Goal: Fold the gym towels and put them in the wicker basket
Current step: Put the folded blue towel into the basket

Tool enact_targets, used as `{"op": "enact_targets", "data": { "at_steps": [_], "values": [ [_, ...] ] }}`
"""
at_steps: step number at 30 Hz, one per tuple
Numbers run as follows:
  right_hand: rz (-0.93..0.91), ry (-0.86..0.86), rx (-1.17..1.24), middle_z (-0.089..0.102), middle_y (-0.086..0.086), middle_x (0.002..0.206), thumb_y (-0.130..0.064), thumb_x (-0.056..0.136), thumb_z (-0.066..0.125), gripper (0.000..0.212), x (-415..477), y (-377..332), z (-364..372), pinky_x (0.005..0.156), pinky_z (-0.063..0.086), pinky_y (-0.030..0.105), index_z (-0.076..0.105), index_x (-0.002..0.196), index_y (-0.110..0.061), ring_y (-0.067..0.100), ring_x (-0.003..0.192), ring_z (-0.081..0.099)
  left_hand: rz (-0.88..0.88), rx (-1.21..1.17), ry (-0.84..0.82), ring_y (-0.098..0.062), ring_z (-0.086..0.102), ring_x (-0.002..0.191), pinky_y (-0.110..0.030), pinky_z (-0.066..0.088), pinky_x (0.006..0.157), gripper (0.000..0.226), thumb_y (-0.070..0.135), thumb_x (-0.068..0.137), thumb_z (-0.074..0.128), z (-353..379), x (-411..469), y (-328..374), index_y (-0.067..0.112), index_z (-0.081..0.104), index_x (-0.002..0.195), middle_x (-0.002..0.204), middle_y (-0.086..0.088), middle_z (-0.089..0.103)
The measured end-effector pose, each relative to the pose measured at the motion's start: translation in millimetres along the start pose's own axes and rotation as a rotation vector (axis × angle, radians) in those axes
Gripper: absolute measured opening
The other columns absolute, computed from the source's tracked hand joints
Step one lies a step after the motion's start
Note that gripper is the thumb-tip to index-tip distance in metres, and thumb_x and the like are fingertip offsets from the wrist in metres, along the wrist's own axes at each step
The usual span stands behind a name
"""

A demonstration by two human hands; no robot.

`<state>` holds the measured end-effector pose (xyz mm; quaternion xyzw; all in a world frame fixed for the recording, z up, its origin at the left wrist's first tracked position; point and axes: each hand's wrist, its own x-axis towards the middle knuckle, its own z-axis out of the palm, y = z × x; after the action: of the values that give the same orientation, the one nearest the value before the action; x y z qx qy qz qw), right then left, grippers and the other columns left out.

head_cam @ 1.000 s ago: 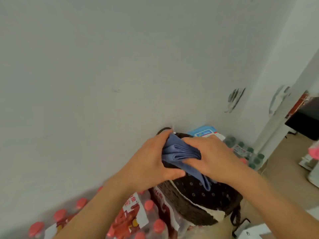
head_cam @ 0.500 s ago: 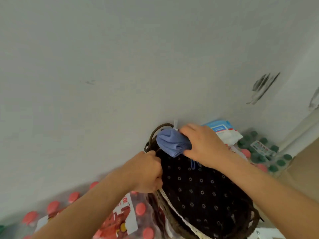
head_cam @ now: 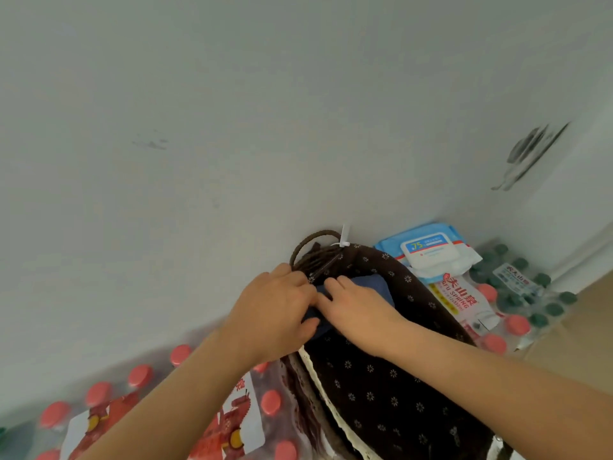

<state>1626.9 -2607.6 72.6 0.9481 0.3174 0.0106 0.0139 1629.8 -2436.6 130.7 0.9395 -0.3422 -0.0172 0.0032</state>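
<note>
Having lowered the blue towel (head_cam: 374, 285) into the wicker basket (head_cam: 416, 295) at lower centre, we pinch it with our left hand (head_cam: 275, 312), right hand (head_cam: 360, 310) flat on top, nearly stowed.

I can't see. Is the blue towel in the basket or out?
In. The blue towel lies inside the wicker basket, held by the left hand, under the right hand.

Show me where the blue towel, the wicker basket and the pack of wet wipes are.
blue towel (head_cam: 371, 287), head view, its exposed fold.
wicker basket (head_cam: 408, 279), head view, lined far rim.
pack of wet wipes (head_cam: 428, 251), head view, white lid.
</note>
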Motion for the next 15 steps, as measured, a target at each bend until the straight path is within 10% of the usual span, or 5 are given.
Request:
{"op": "enact_targets", "data": {
  "at_steps": [4,15],
  "values": [
    [0.053,-0.064,0.090,0.055,0.007,0.103,-0.024,0.078,0.067,0.030,-7.8,20.8,-17.5,0.071,0.046,0.040,0.057,0.105,-0.014,0.028,0.097,0.053,-0.066,0.273,-0.244,-0.020,0.049,0.096,-0.031,0.028,0.073,0.036,0.054,0.085,0.055,2.5,23.9,20.7,0.020,0.058,0.096,0.097,0.000,0.063],
    [0.039,-0.055,-0.037,0.059,0.005,0.090,-0.010,0.071,0.066,0.025,-15.3,35.7,-30.1,0.060,0.037,0.036,0.061,0.094,-0.017,0.028,0.084,0.059,-0.102,0.364,-0.266,-0.024,0.054,0.096,-0.036,0.028,0.082,0.019,0.020,0.083,0.063,15.5,35.6,42.0,0.018,0.054,0.100,0.095,-0.002,0.066]
  ]
}}
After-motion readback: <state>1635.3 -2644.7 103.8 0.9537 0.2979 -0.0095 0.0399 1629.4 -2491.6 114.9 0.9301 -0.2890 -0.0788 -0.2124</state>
